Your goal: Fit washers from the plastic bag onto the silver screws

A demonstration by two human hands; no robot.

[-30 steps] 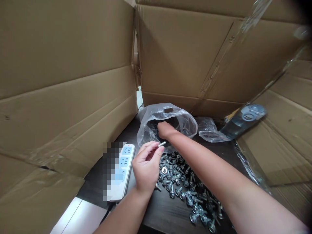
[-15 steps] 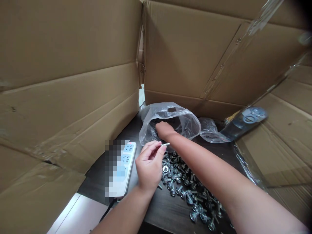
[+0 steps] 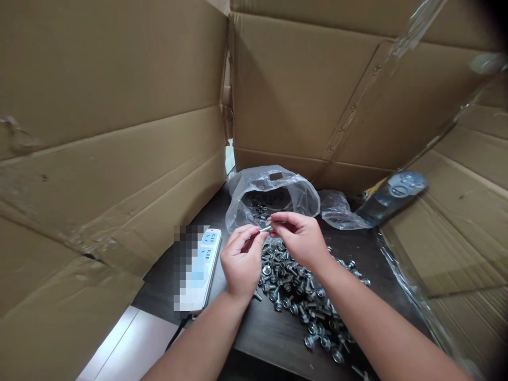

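Between the thumb and fingers of my left hand [image 3: 243, 259] is a bolt [image 3: 265, 229], its bare silver shank pointing right. My right hand [image 3: 297, 233] meets the end of that shank with pinched fingertips; whatever they hold is too small and hidden to make out. Just beyond both hands lies a clear plastic bag [image 3: 313, 197], its mouth gaping toward me, with many small dark pieces inside. Below my hands, a loose heap of flanged bolts [image 3: 293, 288] spreads over the dark tabletop [image 3: 265, 330], partly covered by my right forearm.
A white power strip [image 3: 212, 251] lies left of my left hand. At the back right, a clear bottle [image 3: 391, 196] leans beside another crumpled plastic bag [image 3: 337, 209]. Cardboard walls [image 3: 301, 95] enclose the table at the left, back and right.
My right hand has come out of the plastic bag, back toward me, and its fingertips are now at the bolt's end. My left hand still holds the bolt in about the same place.
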